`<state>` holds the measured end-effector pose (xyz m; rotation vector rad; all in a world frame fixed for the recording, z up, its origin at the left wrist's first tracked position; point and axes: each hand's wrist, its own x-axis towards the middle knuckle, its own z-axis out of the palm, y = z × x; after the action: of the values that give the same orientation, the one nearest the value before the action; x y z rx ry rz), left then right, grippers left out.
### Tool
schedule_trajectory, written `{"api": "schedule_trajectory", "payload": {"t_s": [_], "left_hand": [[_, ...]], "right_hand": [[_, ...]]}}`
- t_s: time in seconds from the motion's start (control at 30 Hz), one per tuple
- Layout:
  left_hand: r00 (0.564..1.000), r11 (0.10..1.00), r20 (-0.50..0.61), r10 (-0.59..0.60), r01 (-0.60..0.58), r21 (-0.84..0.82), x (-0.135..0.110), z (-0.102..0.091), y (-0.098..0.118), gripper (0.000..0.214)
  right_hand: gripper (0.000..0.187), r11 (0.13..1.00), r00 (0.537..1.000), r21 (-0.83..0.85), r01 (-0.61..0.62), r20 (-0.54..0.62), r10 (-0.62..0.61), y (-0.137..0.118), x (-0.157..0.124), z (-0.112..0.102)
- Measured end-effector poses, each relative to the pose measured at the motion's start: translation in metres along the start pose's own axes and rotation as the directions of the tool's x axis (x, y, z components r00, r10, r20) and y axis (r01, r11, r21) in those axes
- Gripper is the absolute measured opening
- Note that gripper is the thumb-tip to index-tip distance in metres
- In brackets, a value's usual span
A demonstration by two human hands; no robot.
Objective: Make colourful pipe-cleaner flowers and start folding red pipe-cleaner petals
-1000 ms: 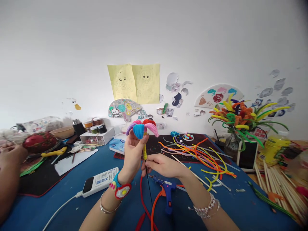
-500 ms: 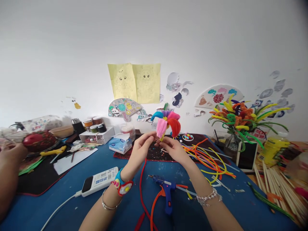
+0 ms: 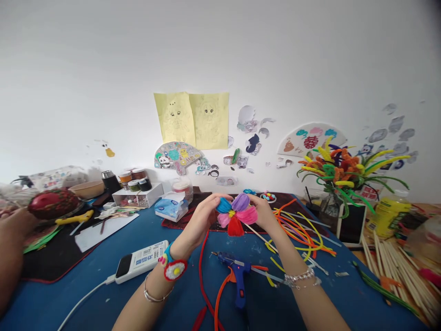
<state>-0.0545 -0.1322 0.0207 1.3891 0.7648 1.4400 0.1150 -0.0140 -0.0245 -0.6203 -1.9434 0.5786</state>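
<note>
A pipe-cleaner flower with blue, purple, pink and red petals around a yellow middle is between my hands, its front turned toward me. My left hand holds it at the blue petal, with fingertips partly behind it. On the other side, my right hand grips it near the purple petal; several of its fingers are hidden behind the flower. Below the hands, a blue glue gun lies on the table. A thin pale stick shows beside my right hand.
Loose orange and yellow pipe cleaners lie to the right, near a vase of pipe-cleaner flowers. Wooden sticks fill the right corner. A white power bank and a tissue pack are left. A co-worker's arm reaches in at far left.
The flower has come down and tilted, so its front now faces me. My hands have turned with it, and my right hand has moved slightly outward. The view has shifted a little.
</note>
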Motion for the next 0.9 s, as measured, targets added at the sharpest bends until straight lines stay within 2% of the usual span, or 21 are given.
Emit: {"api": "schedule_trajectory", "payload": {"t_s": [0.1,0.2,0.27,0.43,0.53,0.67,0.8,0.9], "left_hand": [[1.000,0.989,0.023,-0.020,0.017,0.150,0.000,0.001,0.001,0.026],[0.999,0.950,0.034,0.014,-0.024,0.311,0.002,0.001,0.000,0.023],[0.999,0.932,0.031,0.042,-0.051,0.360,0.005,0.000,-0.004,0.023],[0.990,0.952,-0.092,0.109,-0.078,0.296,0.011,-0.005,-0.016,0.026],[0.994,0.978,-0.097,0.048,-0.027,0.206,0.014,-0.008,-0.017,0.029],[0.996,0.988,0.037,-0.081,0.075,0.138,0.013,-0.011,-0.012,0.029],[0.949,0.971,0.221,-0.226,0.202,0.124,0.009,-0.010,-0.008,0.033],[0.935,0.968,0.256,-0.245,0.219,0.125,0.007,-0.009,-0.010,0.034]], "right_hand": [[0.018,1.000,1.000,0.008,-0.024,-0.017,0.024,0.011,0.000,0.000],[0.018,0.999,0.999,0.018,-0.041,-0.013,0.041,0.018,-0.002,-0.001],[0.018,0.999,0.999,0.022,-0.049,0.001,0.049,0.021,-0.003,-0.002],[0.022,0.997,0.997,0.009,-0.078,0.008,0.078,0.030,-0.003,-0.002],[0.021,0.996,0.996,-0.003,-0.085,-0.009,0.085,0.033,-0.002,-0.002],[0.019,0.998,0.998,0.016,-0.064,0.027,0.064,0.033,-0.002,-0.003],[0.015,0.997,0.997,0.039,-0.064,0.051,0.062,0.035,-0.003,-0.003],[0.013,0.996,0.996,0.038,-0.083,0.017,0.082,0.040,-0.003,-0.002]]}}
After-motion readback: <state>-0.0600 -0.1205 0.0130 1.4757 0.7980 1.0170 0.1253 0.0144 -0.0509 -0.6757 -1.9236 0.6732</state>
